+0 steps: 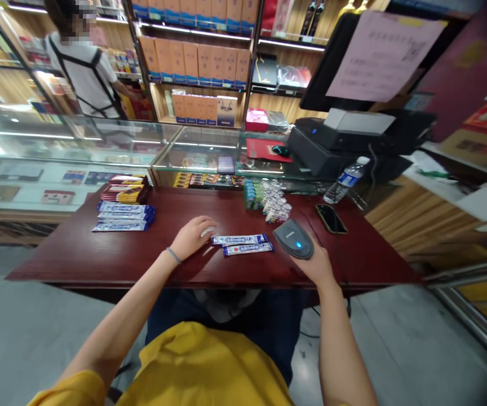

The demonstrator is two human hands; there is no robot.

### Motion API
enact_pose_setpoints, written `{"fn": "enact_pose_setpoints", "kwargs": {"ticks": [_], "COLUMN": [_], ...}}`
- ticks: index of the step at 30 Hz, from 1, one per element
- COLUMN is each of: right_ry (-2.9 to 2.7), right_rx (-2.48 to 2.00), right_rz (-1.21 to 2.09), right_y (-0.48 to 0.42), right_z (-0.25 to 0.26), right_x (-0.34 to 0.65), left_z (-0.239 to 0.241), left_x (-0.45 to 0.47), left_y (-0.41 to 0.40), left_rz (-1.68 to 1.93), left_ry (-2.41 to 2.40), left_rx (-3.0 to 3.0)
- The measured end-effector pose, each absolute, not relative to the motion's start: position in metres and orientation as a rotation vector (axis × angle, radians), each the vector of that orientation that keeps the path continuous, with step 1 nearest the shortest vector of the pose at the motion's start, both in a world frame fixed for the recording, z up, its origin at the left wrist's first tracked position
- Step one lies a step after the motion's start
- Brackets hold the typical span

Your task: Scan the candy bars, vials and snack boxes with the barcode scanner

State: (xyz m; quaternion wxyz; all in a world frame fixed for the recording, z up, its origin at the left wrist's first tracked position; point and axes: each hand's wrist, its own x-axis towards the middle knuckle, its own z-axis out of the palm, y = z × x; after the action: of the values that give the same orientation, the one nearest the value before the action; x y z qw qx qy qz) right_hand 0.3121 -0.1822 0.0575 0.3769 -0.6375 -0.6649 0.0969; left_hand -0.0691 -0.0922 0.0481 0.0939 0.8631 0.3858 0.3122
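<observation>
My right hand (317, 265) grips a grey handheld scanner (294, 238) with a blue light, its head turned toward two blue-and-white candy bars (243, 244) lying side by side on the dark red table (108, 254). My left hand (193, 235) rests on the table with curled fingers touching the left end of the upper bar. What lies under its fingers is hidden.
Stacks of blue and red-yellow bars (125, 208) sit at the table's far left. Small packets (269, 200), a black phone (331, 219) and a water bottle (345, 181) stand at the back right. Behind them are a glass counter (100, 141), a printer (345, 138) and a person (83, 62) at the shelves.
</observation>
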Motion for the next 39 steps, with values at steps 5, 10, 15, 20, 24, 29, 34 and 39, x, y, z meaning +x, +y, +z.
{"fn": "enact_pose_setpoints", "kwargs": {"ticks": [5, 10, 15, 20, 24, 29, 34, 39], "right_ry": [-1.668, -1.658, -1.675, -1.714, -1.744, -1.77, -1.762, -1.794], "right_rx": [-1.675, -1.686, -1.716, -1.675, -1.686, -1.686, -1.645, -1.559], "right_rz": [0.252, 0.236, 0.277, 0.245, 0.192, 0.129, 0.127, 0.242], "right_y": [-0.207, -0.221, -0.22, -0.206, -0.19, -0.165, -0.137, -0.108], "right_z": [0.058, 0.055, 0.056, 0.06, 0.061, 0.064, 0.065, 0.067], "right_x": [0.326, 0.334, 0.33, 0.324, 0.321, 0.311, 0.295, 0.268], "left_z": [0.034, 0.023, 0.022, 0.026, 0.025, 0.022, 0.018, 0.013], "left_x": [-0.03, -0.019, -0.017, -0.018, -0.025, -0.042, -0.066, -0.089], "left_y": [-0.097, -0.094, -0.088, -0.082, -0.072, -0.053, -0.036, -0.014], "left_rz": [0.793, 0.707, 0.597, 0.607, 0.693, 0.863, 1.014, 1.135], "left_ry": [1.052, 1.042, 1.051, 1.049, 1.045, 1.184, 1.246, 1.223], "left_rx": [2.58, 2.591, 2.596, 2.476, 2.247, 1.853, 1.559, 1.413]}}
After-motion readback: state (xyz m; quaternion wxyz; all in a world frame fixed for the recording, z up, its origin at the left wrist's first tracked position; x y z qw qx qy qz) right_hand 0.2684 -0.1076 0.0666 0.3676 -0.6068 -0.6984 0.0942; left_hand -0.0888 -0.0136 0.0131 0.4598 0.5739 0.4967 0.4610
